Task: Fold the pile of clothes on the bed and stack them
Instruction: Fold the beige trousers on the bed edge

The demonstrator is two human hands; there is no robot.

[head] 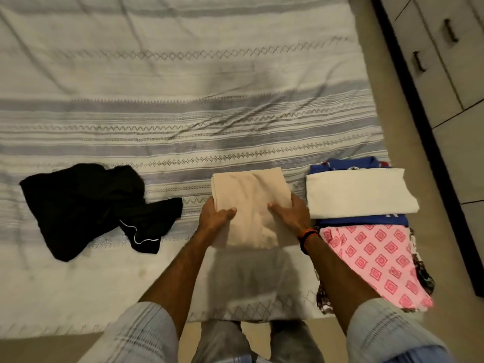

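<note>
Both sleeves [146,334] frame the beige garment [248,205], gripped by left hand [214,216] and right hand [292,213] (thumbs on top); it should be kept level and squared onto the stack [358,191].

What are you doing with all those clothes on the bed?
Folding laundry. Both hands, the left hand and the right hand, hold a folded beige garment just above the bed. To the right sits a stack with a white folded cloth on top of blue and pink patterned clothes. A crumpled black garment on the left is not folded yet.
</note>
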